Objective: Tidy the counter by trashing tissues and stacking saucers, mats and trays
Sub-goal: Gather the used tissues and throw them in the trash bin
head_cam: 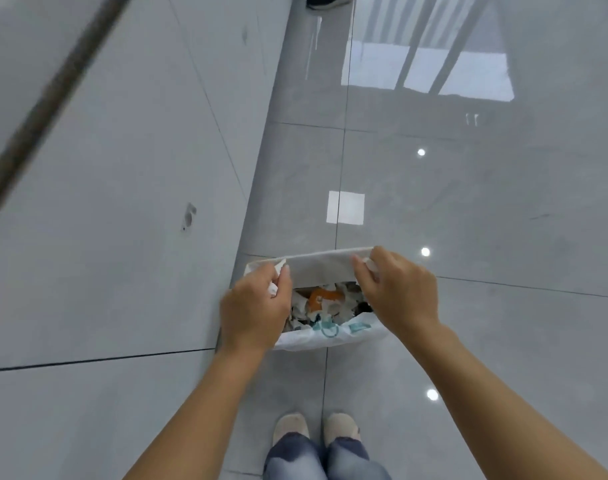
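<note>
A small trash bin (pixel 321 268) lined with a white bag (pixel 333 336) stands on the floor against the grey panel. It holds crumpled white tissues and an orange scrap (pixel 321 296). My left hand (pixel 255 311) hovers over the bin's left side and pinches a crumpled white tissue (pixel 278 271). My right hand (pixel 397 289) is over the bin's right side with a white tissue (pixel 371 265) pinched in its fingertips. Both hands hide the bin's side rims.
A grey tiled panel (pixel 105 202) rises on the left of the bin. Glossy grey floor tiles (pixel 468 202) spread to the right and front. My two feet in light slippers (pixel 316 429) stand just before the bin. Another person's dark shoe (pixel 328 1) shows at the top.
</note>
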A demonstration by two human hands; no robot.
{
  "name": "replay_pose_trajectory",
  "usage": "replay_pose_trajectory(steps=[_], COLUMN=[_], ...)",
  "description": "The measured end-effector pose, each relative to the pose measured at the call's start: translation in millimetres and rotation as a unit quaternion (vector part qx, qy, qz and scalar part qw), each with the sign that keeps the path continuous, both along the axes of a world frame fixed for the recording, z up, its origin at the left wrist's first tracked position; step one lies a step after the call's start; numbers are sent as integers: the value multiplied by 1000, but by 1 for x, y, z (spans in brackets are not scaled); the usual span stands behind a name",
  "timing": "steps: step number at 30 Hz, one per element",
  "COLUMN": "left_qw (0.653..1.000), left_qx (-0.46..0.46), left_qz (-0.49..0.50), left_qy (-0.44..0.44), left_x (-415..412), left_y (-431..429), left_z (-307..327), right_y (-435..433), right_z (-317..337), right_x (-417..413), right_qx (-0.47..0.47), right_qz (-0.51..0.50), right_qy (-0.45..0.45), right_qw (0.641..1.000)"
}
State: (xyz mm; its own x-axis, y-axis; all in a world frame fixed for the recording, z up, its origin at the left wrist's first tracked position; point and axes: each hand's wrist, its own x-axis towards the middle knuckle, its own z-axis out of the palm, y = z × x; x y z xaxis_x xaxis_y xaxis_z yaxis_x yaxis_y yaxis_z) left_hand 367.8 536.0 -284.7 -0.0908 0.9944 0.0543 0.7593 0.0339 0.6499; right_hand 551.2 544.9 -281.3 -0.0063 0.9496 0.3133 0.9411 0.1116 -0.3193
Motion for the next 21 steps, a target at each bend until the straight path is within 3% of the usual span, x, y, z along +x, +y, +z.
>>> replay_pose_trajectory(steps=[5,10,16,19,21], left_qw=[999,997,985,959,955], left_qx=[-17,-35,-107,-211,-211], left_qz=[-8,-30,-50,-83,-112], left_qy=[26,65,128,168,175], left_x=[15,19,15,8,4], left_y=[24,32,27,24,19], left_z=[-159,-267,-304,-290,-273], right_y=[13,16,18,14,10], right_z=[-175,-284,-327,-310,-287], right_x=[3,3,4,8,12], right_qx=[-28,-45,-66,-141,-164], right_qz=[3,17,19,18,23], right_qy=[-8,-45,-92,-91,-84], right_qw=[1000,998,993,986,983])
